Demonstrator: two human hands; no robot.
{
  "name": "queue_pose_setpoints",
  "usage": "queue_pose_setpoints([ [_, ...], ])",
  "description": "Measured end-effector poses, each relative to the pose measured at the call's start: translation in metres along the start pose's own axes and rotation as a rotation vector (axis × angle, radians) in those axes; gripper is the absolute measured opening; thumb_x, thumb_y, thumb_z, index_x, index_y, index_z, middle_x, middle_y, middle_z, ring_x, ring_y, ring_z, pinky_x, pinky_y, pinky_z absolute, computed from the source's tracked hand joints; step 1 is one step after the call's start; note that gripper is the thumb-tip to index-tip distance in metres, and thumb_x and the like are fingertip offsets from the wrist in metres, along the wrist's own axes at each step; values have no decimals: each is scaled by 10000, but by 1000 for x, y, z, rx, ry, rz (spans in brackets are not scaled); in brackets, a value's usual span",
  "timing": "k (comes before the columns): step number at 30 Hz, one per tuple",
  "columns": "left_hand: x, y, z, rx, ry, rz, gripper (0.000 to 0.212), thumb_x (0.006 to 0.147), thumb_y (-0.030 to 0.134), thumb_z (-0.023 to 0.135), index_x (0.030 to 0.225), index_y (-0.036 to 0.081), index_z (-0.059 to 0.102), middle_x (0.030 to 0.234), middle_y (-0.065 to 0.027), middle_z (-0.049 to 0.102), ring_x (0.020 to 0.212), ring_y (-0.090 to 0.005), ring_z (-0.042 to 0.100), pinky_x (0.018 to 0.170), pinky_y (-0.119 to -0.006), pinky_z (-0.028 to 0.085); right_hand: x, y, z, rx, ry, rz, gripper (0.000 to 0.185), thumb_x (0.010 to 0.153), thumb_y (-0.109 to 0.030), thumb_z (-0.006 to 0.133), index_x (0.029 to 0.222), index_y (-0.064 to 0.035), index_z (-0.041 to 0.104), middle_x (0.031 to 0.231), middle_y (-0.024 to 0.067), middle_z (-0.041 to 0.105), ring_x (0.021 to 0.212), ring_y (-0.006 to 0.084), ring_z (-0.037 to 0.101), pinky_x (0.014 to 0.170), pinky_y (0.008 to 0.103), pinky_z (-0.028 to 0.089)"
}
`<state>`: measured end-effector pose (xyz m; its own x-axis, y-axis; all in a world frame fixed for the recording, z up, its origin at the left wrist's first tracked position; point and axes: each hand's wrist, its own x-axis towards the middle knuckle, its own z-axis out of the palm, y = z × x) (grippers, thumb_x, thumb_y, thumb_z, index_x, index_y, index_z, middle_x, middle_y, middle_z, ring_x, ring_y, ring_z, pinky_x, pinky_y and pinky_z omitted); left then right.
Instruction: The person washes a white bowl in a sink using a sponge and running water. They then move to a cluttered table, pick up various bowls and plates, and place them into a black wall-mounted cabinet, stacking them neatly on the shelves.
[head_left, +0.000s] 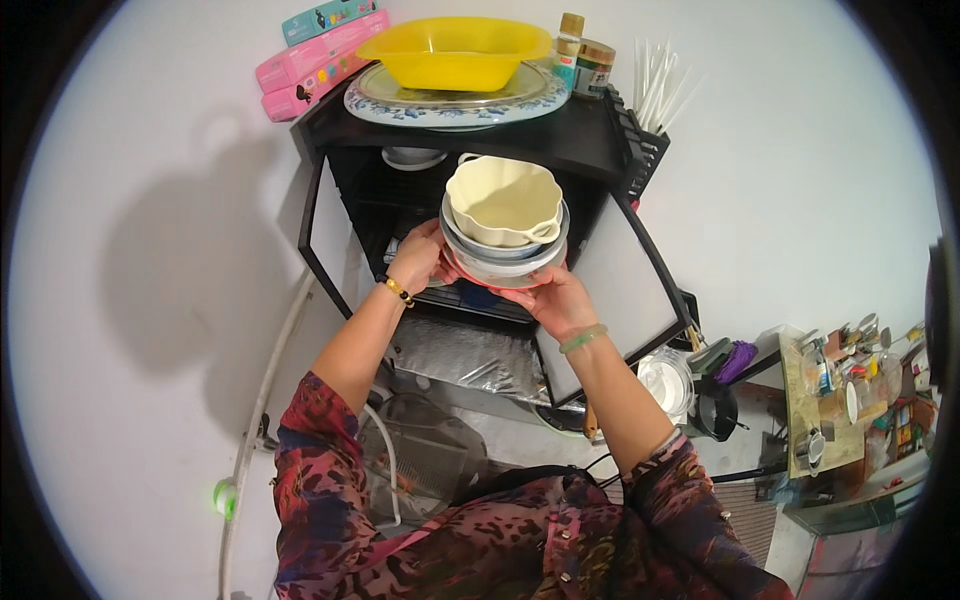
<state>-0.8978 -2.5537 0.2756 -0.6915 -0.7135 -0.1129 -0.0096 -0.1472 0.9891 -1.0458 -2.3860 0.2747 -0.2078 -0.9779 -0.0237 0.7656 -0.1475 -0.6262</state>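
Observation:
Both my hands hold a stack of bowls (502, 259) at the opening of a black cabinet (450, 154). My left hand (420, 259) grips the stack's left side, its fingertips partly hidden by the bowls. My right hand (556, 300) supports the lower right edge, thumb up against the red-rimmed bottom piece. On top sits a cream scalloped bowl (504, 196) with small handles, nested in grey-rimmed bowls. Behind, on the upper shelf inside the cabinet, stands a pale dish (414, 157). Both cabinet doors are swung open, the right door (622, 277) beside my right forearm.
On the cabinet's top are a yellow plastic basin (457, 56) on a blue-patterned oval plate (375, 109), jars (594, 67) and pink boxes (322, 60). A foil-covered surface (465, 356) lies below. A cluttered table (802, 375) stands at the right.

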Motion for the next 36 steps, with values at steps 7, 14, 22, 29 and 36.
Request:
queue_pose_setpoints([
  [7,-7,-1,6,75,61,42,342,938,305,316,1046,24,479,581,-77,544,409,-139,505,354,-259,427,1,6,9,-219,71,-88,581,761,-32,425,1292,-97,199,1073,216,526,871,352,607,757,427,539],
  [14,-13,0,17,100,195,156,320,952,284,271,1042,31,447,539,-63,516,341,-122,462,261,-231,347,6,3,8,-280,115,67,601,779,-59,425,1318,-134,168,1051,184,538,800,320,628,700,400,552],
  [22,-10,2,15,-68,180,79,313,940,307,301,1031,51,455,539,-68,519,339,-134,469,254,-235,347,12,14,13,-301,187,-155,535,810,-69,442,1299,-82,224,1162,155,468,982,289,560,755,411,534],
  [29,-13,2,12,-106,128,-2,380,911,384,291,1031,66,460,590,-94,547,399,-163,523,315,-260,420,18,5,9,-363,212,-108,456,808,-93,452,1233,-16,306,1087,177,508,875,296,596,658,397,560],
  [36,-21,0,6,-1,106,-61,396,910,382,291,1075,68,468,648,-134,582,441,-191,552,361,-267,446,12,2,4,-371,232,-69,480,788,-10,395,1259,-45,309,1056,156,524,794,307,612,633,430,562],
])
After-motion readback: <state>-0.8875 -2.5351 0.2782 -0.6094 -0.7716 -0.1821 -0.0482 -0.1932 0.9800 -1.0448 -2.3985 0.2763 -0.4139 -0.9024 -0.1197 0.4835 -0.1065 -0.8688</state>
